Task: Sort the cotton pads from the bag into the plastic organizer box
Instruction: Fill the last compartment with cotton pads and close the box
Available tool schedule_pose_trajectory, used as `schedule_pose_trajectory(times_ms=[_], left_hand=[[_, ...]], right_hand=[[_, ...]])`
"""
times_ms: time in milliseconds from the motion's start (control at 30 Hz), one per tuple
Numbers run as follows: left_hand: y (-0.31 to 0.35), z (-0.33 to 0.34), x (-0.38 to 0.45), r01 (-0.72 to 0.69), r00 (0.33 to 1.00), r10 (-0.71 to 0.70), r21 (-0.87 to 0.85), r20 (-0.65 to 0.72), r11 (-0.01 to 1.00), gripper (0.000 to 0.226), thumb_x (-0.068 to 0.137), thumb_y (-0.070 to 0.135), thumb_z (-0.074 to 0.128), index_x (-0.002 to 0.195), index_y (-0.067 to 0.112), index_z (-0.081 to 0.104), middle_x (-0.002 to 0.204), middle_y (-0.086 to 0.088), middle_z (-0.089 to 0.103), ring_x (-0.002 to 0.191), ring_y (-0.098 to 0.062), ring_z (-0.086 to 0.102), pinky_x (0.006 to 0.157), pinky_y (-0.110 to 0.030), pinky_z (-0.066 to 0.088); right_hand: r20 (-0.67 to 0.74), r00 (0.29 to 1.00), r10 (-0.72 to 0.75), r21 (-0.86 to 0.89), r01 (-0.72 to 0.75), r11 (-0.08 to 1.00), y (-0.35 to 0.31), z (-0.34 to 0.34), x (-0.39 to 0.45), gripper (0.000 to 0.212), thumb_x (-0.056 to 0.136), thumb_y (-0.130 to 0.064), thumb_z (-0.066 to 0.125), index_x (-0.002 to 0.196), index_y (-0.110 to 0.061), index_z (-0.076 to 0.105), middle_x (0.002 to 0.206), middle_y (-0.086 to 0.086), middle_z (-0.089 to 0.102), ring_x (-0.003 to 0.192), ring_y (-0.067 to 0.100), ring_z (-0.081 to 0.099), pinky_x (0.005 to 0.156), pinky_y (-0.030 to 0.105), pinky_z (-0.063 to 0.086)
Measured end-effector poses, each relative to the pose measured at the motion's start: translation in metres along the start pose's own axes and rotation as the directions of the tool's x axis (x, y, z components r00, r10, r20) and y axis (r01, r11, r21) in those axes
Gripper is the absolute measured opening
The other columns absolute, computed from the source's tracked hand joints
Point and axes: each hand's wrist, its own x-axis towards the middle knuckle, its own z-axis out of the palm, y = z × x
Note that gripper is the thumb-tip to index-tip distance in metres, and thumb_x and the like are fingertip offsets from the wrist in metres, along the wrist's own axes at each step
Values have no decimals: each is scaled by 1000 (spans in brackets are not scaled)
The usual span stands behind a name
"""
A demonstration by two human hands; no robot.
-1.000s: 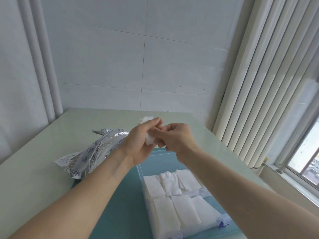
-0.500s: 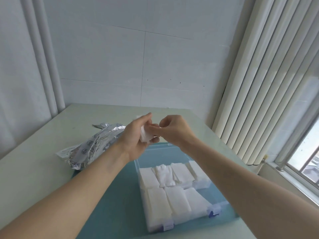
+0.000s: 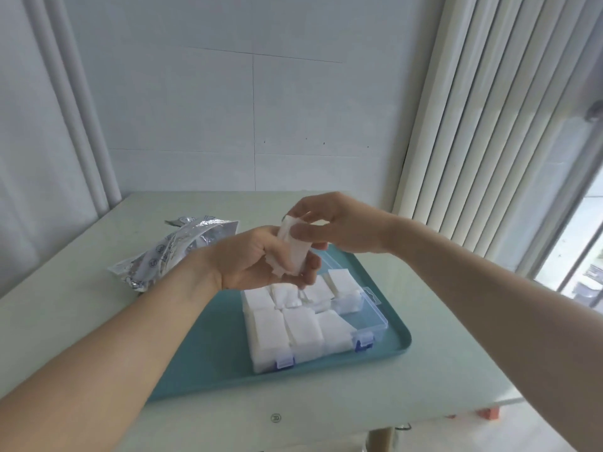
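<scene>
Lifting a few soft white square cotton pads (image 3: 292, 252) clear of our left hand (image 3: 257, 265), our right hand (image 3: 339, 223) now sits higher above the clear plastic organizer box (image 3: 372, 316) than it did a moment ago, when both hands were bunched together at one level over the box's far end. The right thumb and fingers pinch the top of the little stack; the left hand, palm up and fingers curled, cradles its lower end plus some loose fluffy pads beneath. We judge that the stack is being separated from the rest, ready to go down into a compartment. Our view has also dropped, so the whole box shows: its nearer compartments are packed with neat, flat white pads, its far row looks looser and less tidy, and the compartment at the box's far right corner looks only part filled. Blue latches mark the box's near edge. It rests on a smooth teal rectangular tray (image 3: 208, 353) with rounded corners. Left of the box and beyond the tray lies the crinkled, shiny silver foil bag (image 3: 173, 252), mouth open, on the pale green table (image 3: 65, 305).
</scene>
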Motion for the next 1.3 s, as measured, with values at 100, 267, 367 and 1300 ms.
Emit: schedule_pose_trajectory(times_ms=[100, 267, 367, 1300], left_hand=[[17, 3, -13, 81, 979, 9, 427, -204, 901, 49, 83, 4, 70, 128, 0, 51, 114, -12, 65, 105, -25, 67, 89, -35, 56], [30, 13, -29, 314, 920, 20, 767, -391, 560, 20, 93, 13, 60, 112, 15, 61, 94, -4, 74, 79, -25, 74, 65, -31, 53], [15, 27, -27, 406, 912, -119, 825, -393, 393, 14, 93, 17, 56, 105, 15, 62, 88, -1, 74, 72, -24, 74, 57, -24, 50], [-35, 49, -3, 306, 952, 21, 952, -306, -6, 28, 79, 34, 77, 102, 20, 69, 77, 14, 54, 76, -11, 56, 59, -25, 44]], right_hand=[[-161, 987, 17, 136, 6, 991, 6, -14, -9, 10, 100, -14, 60, 109, -10, 62, 98, 3, 69, 88, 18, 68, 83, 34, 58], [0, 954, 299, 304, -285, 909, 32, -25, -27, 21, 96, -12, 65, 115, -3, 63, 108, 25, 69, 83, 33, 74, 71, 41, 63], [210, 889, 408, 157, -442, 883, 49, 9, -33, 33, 95, -18, 68, 122, -3, 55, 112, 26, 68, 75, 28, 72, 68, 32, 61], [255, 826, 502, -239, -449, 861, 51, 28, -37, 36, 85, -11, 79, 111, -15, 54, 109, 19, 69, 67, 23, 62, 57, 21, 52]])
